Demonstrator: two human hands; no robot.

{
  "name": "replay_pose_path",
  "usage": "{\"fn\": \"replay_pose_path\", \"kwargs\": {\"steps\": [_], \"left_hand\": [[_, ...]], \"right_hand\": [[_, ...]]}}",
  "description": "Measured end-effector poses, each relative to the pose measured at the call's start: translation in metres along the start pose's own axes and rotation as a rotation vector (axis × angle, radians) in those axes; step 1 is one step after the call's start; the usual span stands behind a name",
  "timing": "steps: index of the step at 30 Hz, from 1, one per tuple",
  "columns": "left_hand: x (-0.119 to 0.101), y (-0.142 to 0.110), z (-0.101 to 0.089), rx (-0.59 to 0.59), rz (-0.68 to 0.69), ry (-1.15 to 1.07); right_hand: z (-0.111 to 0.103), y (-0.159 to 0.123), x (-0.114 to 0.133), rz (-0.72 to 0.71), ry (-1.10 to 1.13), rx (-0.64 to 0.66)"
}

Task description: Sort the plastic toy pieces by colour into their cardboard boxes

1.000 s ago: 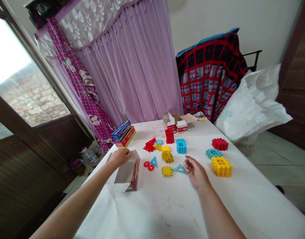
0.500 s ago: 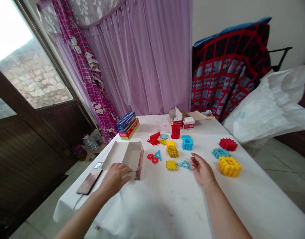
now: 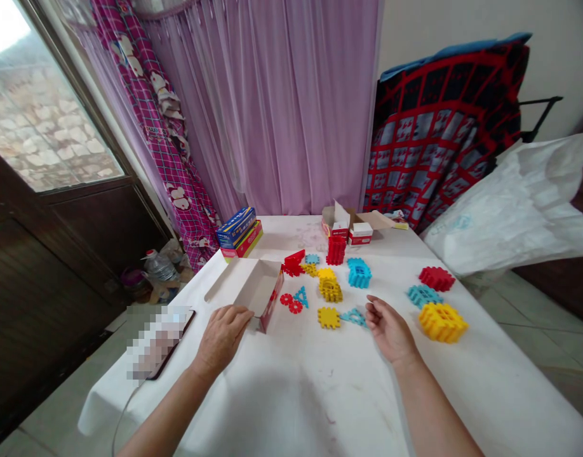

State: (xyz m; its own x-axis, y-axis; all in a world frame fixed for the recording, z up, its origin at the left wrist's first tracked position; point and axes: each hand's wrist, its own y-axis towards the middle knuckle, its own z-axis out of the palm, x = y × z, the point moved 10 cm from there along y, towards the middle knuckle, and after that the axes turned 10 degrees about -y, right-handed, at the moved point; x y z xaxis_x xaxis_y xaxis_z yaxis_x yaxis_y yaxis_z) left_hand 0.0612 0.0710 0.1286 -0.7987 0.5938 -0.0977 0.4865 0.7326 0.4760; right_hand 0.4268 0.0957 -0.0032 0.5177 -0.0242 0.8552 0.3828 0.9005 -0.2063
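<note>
The left hand [image 3: 222, 337] lies palm down at the near end of an open box [image 3: 274, 303], fingers over its edge; whether it grips the cardboard or only rests there cannot be told. The box sits left of the middle of the white-covered tabletop [image 3: 291, 393], its flap [image 3: 227, 279] spread out to the left. The right hand [image 3: 389, 329] is loosely curled, thumb side up, beside a light-blue triangular piece [image 3: 353, 317]; whether anything is inside the fingers is unclear. Just left of that piece lies a yellow square [image 3: 329, 318], and between it and the box are red wheels [image 3: 291, 303] and a blue triangle [image 3: 301, 296]. Farther back stand a yellow stack [image 3: 330, 287], a blue stack [image 3: 359, 273] and an upright red stack [image 3: 336, 251]. To the right of the right hand, a red stack, a teal stack [image 3: 423, 296] and a large yellow stack [image 3: 444, 322] form a row. A blue carton [image 3: 237, 227] rests on a red-and-yellow carton [image 3: 246, 243] at the back left; a partly blurred phone [image 3: 170, 349] lies near the left edge.
</note>
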Motion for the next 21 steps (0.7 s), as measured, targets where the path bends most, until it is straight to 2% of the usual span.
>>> {"fn": "replay_pose_path", "kwargs": {"steps": [5, 8, 21], "left_hand": [[-0.003, -0.020, 0.013, -0.214, -0.012, -0.032], [-0.005, -0.029, 0.020, -0.283, -0.032, -0.053], [-0.015, -0.030, 0.021, -0.316, -0.022, -0.102]], "right_hand": [[-0.001, -0.003, 0.001, 0.004, -0.044, -0.007], [-0.002, -0.003, 0.000, 0.003, -0.080, -0.016], [-0.015, -0.004, -0.003, 0.032, -0.174, -0.083]]}}
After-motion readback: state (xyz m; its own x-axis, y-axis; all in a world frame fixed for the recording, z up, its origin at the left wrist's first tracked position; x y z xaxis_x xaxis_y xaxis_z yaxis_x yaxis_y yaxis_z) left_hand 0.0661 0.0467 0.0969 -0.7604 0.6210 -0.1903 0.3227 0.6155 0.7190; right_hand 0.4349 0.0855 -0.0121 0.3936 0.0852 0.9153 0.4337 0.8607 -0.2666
